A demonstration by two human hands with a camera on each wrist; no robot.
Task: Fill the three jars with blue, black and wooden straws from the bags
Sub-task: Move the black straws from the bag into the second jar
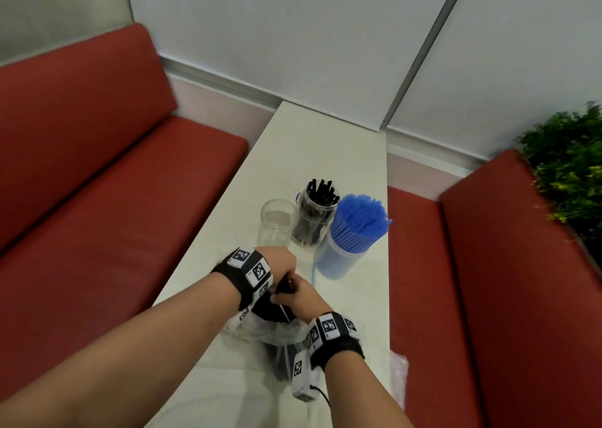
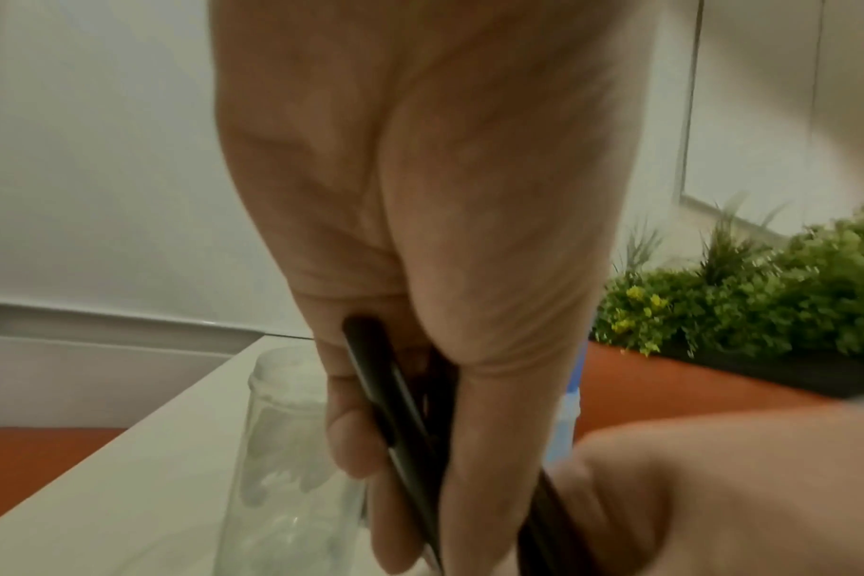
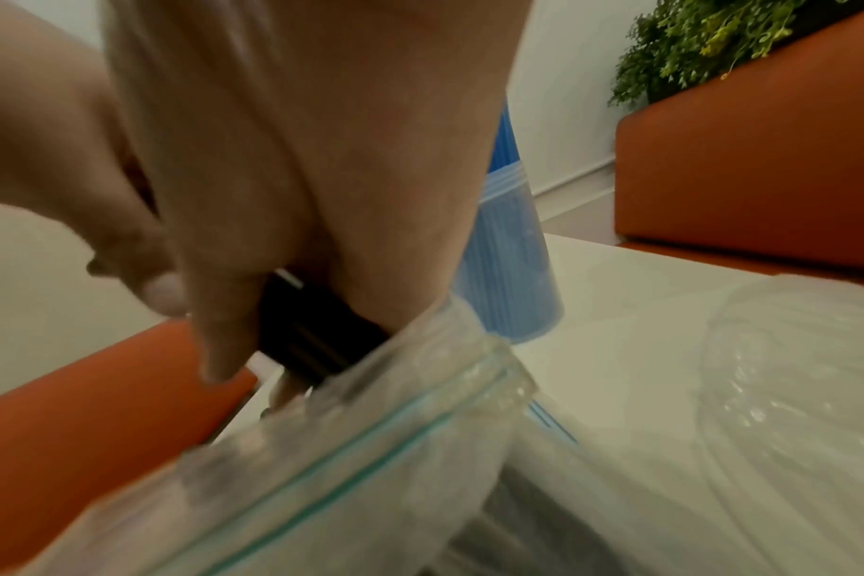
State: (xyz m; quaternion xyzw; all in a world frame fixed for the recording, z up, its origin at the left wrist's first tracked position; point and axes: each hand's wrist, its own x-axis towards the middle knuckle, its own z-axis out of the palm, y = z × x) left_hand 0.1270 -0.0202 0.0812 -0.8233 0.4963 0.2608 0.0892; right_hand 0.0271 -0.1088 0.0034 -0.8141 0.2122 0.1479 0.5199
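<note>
Three jars stand mid-table in the head view: an empty clear jar (image 1: 277,222), a jar of black straws (image 1: 316,215) and a jar packed with blue straws (image 1: 353,235). Just in front of them, both hands meet on a bundle of black straws (image 1: 277,307) sticking out of a clear zip bag (image 1: 280,339). My left hand (image 1: 281,264) grips the bundle's upper end, and its fingers (image 2: 356,440) curl round the black straws (image 2: 400,409). My right hand (image 1: 304,297) holds the black straws (image 3: 311,331) at the mouth of the zip bag (image 3: 370,448). No wooden straws are in view.
One loose blue straw (image 1: 313,272) lies on the white table (image 1: 309,147) beside the blue jar. A crumpled clear bag (image 3: 790,389) lies at the table's right edge. Red benches (image 1: 97,183) flank the table, and a green plant (image 1: 566,166) stands at the right.
</note>
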